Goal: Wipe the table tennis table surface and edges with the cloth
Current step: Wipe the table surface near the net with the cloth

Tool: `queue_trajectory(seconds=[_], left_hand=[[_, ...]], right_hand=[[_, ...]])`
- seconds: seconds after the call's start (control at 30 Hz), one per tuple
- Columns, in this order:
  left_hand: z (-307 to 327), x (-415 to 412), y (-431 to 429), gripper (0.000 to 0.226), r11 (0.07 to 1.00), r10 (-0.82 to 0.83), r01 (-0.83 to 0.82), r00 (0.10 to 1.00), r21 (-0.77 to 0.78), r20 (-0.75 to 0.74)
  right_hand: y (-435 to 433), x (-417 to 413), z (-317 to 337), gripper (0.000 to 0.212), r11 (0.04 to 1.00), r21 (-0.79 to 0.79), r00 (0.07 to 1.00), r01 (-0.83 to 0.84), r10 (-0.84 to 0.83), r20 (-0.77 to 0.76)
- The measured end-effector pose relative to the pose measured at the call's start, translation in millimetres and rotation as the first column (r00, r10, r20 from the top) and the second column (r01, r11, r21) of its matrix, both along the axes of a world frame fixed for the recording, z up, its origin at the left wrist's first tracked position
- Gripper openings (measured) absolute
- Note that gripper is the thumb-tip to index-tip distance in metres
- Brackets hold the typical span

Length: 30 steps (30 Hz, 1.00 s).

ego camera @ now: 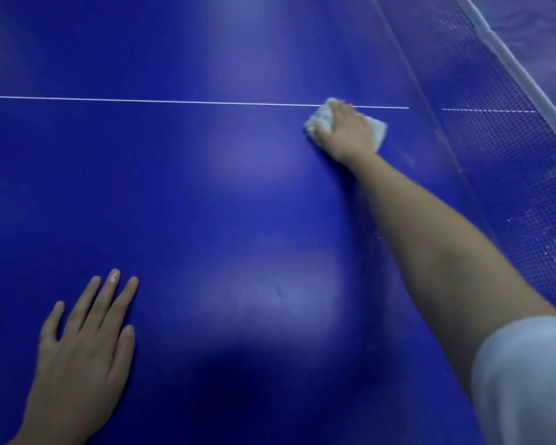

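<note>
A blue table tennis table (180, 194) fills the view, with a thin white centre line (142, 100) running left to right. My right hand (345, 130) reaches far out and presses a white cloth (322, 117) flat on the surface at the centre line, close to the net. The cloth shows on both sides of the hand; my fingers lie over it. My left hand (84, 354) rests flat on the table at the lower left, fingers straight and spread, holding nothing.
The net (501, 146) with its white top band (507, 62) runs diagonally along the right side, just beyond the cloth. White specks dot the table near the net's base (546, 252). Light glare patches lie on the surface.
</note>
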<state>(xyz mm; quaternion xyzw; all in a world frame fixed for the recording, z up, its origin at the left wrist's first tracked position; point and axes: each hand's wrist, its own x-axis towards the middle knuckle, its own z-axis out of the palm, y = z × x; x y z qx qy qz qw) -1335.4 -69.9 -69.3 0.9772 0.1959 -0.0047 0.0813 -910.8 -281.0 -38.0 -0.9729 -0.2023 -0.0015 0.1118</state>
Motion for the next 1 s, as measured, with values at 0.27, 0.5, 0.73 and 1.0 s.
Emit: queue_trajectory(seconds=[0.27,0.5,0.73,1.0], left_hand=[[-1,0,1,0.057,1.0,-0.005,0.005,1.0,-0.006,0.002],[-32,-4,21,0.058,0.999,-0.052,0.052,0.998,-0.003,-0.036],[-47,-2,32,0.06,0.997,-0.048,0.055,0.992,0.057,-0.114],[-12,-1,7,0.056,1.0,-0.028,0.028,0.999,0.002,0.022]], right_hand=[[-127,-36,-1,0.078,0.968,-0.047,0.968,0.246,-0.248,-0.031],[-100,-263,0,0.065,0.978,-0.027,0.976,-0.208,0.206,-0.064],[-76,-317,4,0.065,0.829,-0.011,0.827,-0.56,0.558,-0.074],[-102,-82,-2,0.057,0.889,-0.05,0.888,0.456,-0.458,-0.046]])
